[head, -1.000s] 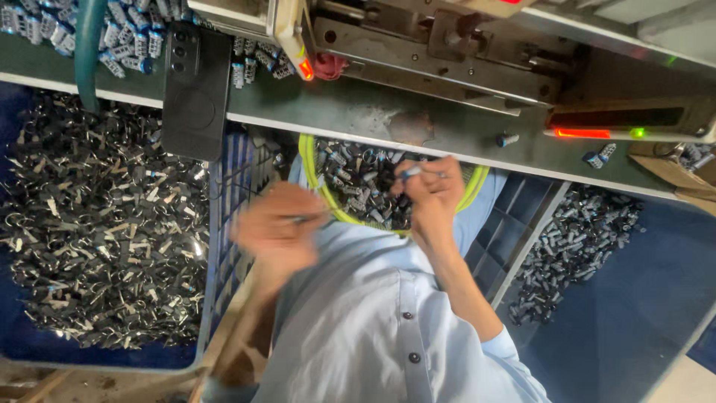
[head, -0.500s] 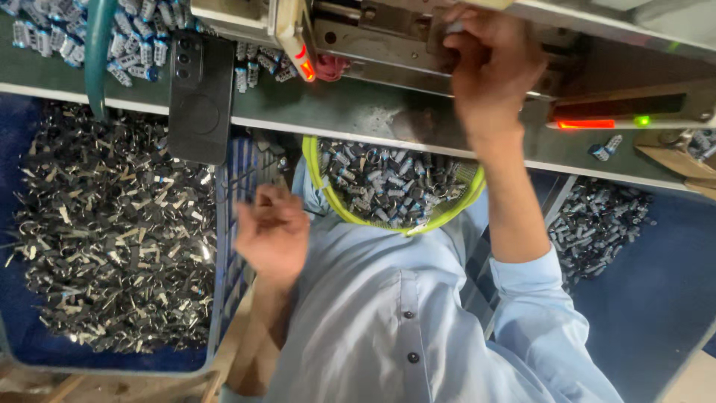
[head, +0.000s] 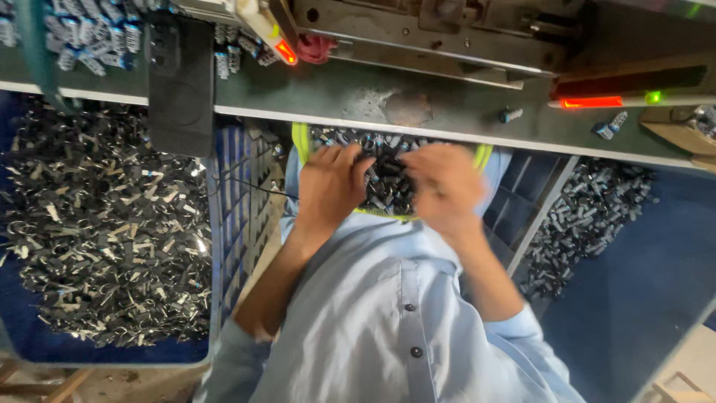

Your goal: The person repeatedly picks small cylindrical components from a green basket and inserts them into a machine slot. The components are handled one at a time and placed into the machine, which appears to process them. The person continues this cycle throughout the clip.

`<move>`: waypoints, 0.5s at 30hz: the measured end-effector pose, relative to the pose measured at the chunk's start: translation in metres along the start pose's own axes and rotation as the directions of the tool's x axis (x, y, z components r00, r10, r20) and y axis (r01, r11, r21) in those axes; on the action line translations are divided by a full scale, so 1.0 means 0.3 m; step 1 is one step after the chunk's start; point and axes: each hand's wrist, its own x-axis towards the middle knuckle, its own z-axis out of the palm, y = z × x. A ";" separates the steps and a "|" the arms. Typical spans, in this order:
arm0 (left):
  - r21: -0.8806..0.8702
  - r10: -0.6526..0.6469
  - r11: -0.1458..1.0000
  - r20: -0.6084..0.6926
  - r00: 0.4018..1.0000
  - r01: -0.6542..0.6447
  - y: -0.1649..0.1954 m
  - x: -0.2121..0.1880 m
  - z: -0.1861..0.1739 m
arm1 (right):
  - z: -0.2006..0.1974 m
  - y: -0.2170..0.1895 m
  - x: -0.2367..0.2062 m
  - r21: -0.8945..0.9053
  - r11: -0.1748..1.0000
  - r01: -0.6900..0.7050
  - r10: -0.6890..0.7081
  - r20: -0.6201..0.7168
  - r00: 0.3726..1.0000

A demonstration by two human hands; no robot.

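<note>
Both hands are down in the yellow-rimmed basket (head: 301,142) that sits in the lap, and everything else I place from that basket. The left hand (head: 328,188) lies palm-down on the heap of small dark metal parts (head: 388,183) inside it, fingers curled and spread a little over the pieces; I cannot tell whether any piece is pinched under them. The right hand (head: 446,186) is blurred as it works the same heap from the other side of the basket, and I cannot tell whether its fingers are closed on anything. The two hands are near each other, with a strip of parts showing between them.

Just beyond the basket runs the grey-green bench edge (head: 358,101), and beyond that the metal machine (head: 447,30) with a red lamp (head: 286,51) and a red-lit bar (head: 593,102) with a green dot. On the bench, beyond the basket's right rim, lie a few loose blue-tipped pieces (head: 605,128). To the basket's left, a blue crate (head: 112,351) holds a wide pile of shiny metal clips (head: 104,231). To its right, another dark heap of parts (head: 589,216) lies on blue sheeting. Nearer than the basket is the pale blue buttoned shirt (head: 388,321).
</note>
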 end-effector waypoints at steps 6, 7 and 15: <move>0.071 0.099 0.993 -0.111 0.989 -0.091 0.026 0.079 0.094 | 0.018 0.051 -0.221 0.050 0.973 -0.226 0.214 0.182 0.960; 0.035 0.138 0.990 -0.170 0.976 -0.134 0.037 0.070 0.083 | 0.001 0.056 -0.226 0.028 0.957 -0.288 0.280 0.149 0.948; -0.397 0.050 0.915 -0.062 0.997 -0.071 0.150 0.035 -0.085 | 0.037 0.051 -0.169 0.475 0.756 -0.451 0.420 0.177 0.890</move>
